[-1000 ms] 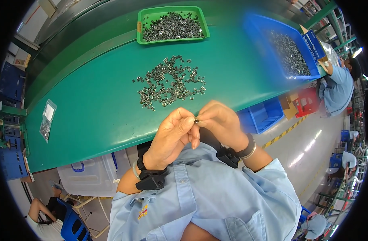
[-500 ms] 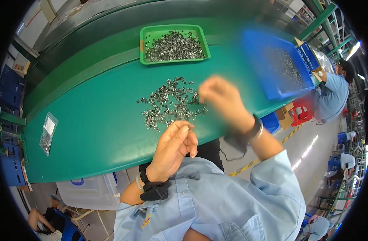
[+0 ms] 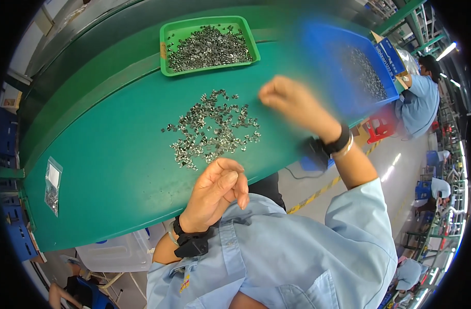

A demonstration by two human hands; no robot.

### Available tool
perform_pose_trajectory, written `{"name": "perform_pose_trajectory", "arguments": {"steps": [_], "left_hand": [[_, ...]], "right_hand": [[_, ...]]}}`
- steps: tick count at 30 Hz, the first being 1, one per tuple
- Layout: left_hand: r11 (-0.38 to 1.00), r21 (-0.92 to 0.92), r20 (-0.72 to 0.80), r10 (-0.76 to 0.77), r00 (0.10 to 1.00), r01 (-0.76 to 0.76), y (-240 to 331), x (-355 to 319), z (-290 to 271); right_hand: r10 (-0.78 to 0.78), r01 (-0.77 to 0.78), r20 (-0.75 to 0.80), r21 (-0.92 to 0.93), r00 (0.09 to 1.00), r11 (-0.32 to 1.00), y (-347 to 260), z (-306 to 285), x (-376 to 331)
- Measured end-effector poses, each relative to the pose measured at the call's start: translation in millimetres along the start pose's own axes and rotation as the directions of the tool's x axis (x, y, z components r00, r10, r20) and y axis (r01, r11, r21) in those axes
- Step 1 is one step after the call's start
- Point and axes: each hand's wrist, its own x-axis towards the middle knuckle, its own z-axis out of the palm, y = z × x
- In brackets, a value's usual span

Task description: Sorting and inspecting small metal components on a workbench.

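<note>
Metal clips [image 3: 212,129] lie heaped mid-frame on the green counter [image 3: 117,170]; right hand [image 3: 289,100], blurred and pinched shut toward the blue bin [image 3: 349,67], contents unclear; left hand [image 3: 215,193] loosely curled, empty, near the chest.

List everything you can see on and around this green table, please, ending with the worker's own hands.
Table: one, green, curved across the view.
Loose metal parts: a scattered pile, silvery, mid-table.
Green tray: one, full of the same parts, at the far edge.
Blue bin: one, blurred, holding grey parts, far right.
Clear bag: one, small, on the table's left end.
Co-worker: one, light blue shirt, seated beyond the blue bin.
Left hand: fingers loosely curled, near the table's near edge by the pile; whether it holds a part is not visible.
Right hand: blurred, raised between pile and blue bin, fingers closed.
</note>
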Motion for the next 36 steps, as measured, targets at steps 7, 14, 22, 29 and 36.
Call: {"name": "perform_pose_trajectory", "arguments": {"steps": [7, 14, 22, 29, 36], "left_hand": [[0.995, 0.100, -0.057, 0.025, 0.998, -0.020, -7, 2, 4], [0.989, 0.148, -0.094, 0.033, 0.995, -0.019, -8, 2, 11], [0.963, 0.267, -0.204, 0.035, 0.978, 0.021, -6, 19, 25], [0.957, 0.291, -0.217, 0.071, 0.973, -0.005, -10, 30, 23], [0.969, 0.242, -0.192, 0.095, 0.977, -0.047, -9, 26, 19]], "right_hand": [[-0.084, 0.089, 0.029, -0.220, 0.996, 0.971, 3, 20, -39], [-0.141, 0.137, 0.008, -0.292, 0.990, 0.946, 1, 28, -35], [-0.105, 0.091, -0.098, -0.135, 0.990, 0.987, -8, 24, -44], [-0.246, 0.206, -0.056, -0.386, 0.968, 0.899, -11, 14, -38], [-0.131, 0.099, -0.144, -0.212, 0.981, 0.972, -1, 6, -38]]}}
